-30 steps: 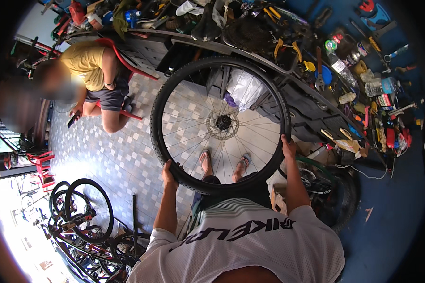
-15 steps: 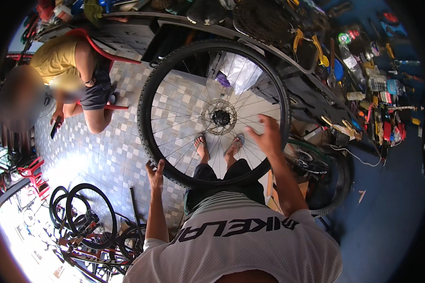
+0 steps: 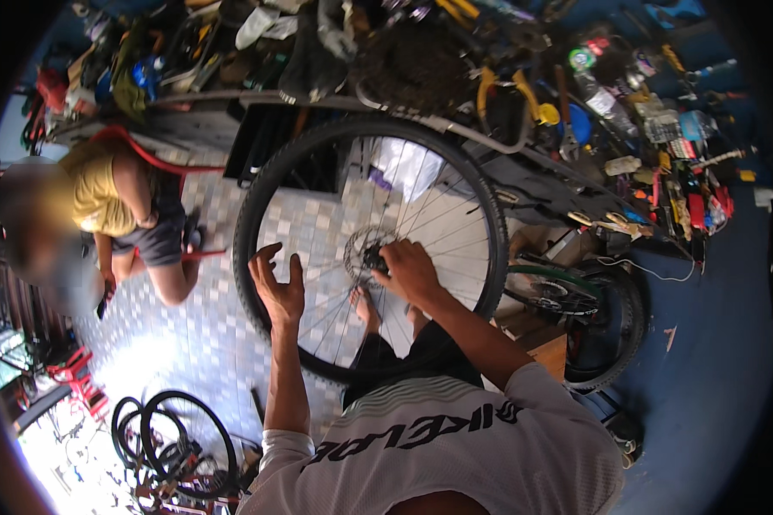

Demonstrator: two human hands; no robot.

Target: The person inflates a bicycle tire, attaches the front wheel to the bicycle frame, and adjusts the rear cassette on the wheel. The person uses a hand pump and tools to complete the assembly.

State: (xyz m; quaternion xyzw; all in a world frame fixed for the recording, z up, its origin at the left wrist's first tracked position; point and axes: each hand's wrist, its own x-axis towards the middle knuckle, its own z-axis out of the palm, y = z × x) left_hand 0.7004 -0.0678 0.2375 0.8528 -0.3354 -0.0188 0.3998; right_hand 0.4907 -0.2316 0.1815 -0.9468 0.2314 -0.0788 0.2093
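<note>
Bicycle wheel (image 3: pixel 270 184) stands upright in front of me, its black tyre ringing thin spokes, with its near rim hidden behind my dark shorts and white shirt. My right hand (image 3: pixel 410 273) is curled over the hub (image 3: pixel 371 255) at the centre, fingertips pressed around it beside the brake disc (image 3: pixel 355 249); the hub itself is mostly covered, so I cannot make out exactly what my fingers pinch. My left hand (image 3: pixel 276 287) is spread open just inside the left rim, fingers fanned in front of the spokes; whether the palm touches them I cannot tell. My bare feet (image 3: pixel 367 307) show through the spokes on the tiled floor (image 3: pixel 206 343). Far behind the wheel runs a cluttered workbench (image 3: pixel 575 172) of tools, too jumbled to sort out. To the left another person (image 3: pixel 116 206) in a yellow shirt crouches. A second tyre (image 3: pixel 614 330) leans at the right, partly cut off by my arm, and more wheels (image 3: pixel 180 438) lie near left
</note>
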